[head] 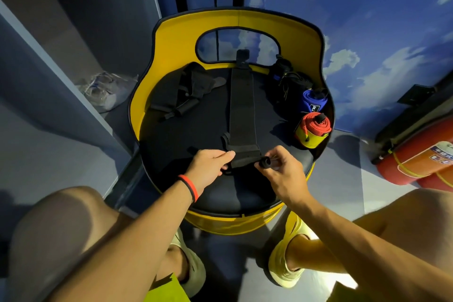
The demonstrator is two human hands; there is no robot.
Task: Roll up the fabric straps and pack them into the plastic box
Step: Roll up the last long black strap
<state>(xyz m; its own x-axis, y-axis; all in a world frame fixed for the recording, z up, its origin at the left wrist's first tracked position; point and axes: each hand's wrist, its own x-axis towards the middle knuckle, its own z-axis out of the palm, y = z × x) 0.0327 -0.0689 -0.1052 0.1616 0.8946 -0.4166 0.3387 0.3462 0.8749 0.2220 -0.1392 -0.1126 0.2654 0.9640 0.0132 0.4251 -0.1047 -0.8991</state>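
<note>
One long black strap (241, 105) lies flat down the middle of the frame, running from the backrest of a yellow chair (171, 39) across its round black padded seat (186, 135) to the two hands at the near edge. The left hand (208, 167) pinches the left corner of the strap's near end between thumb and fingers. The right hand (284, 171) pinches a small tight roll (266, 162) at the right corner of that same end.

Two finished rolls stand at the right edge of the seat, against the chair wall. One is a blue roll (312, 104). Just below it in the frame is a red roll (316, 125) with a yellow band round its lower part. Above them, in the upper right of the seat, sits one dark bundle (288, 83) of loose cords and fabric. One heap (188, 86) of crumpled black fabric lies on the upper left of the seat.

A red and black wristband (190, 187) circles the left wrist. Two pale yellow shoes (284, 267) show at the bottom of the frame. Red fire extinguishers (416, 162) lie at the right edge. On the floor at the left is one clear plastic thing (105, 91); it is too blurred to tell its shape or what is in it.
</note>
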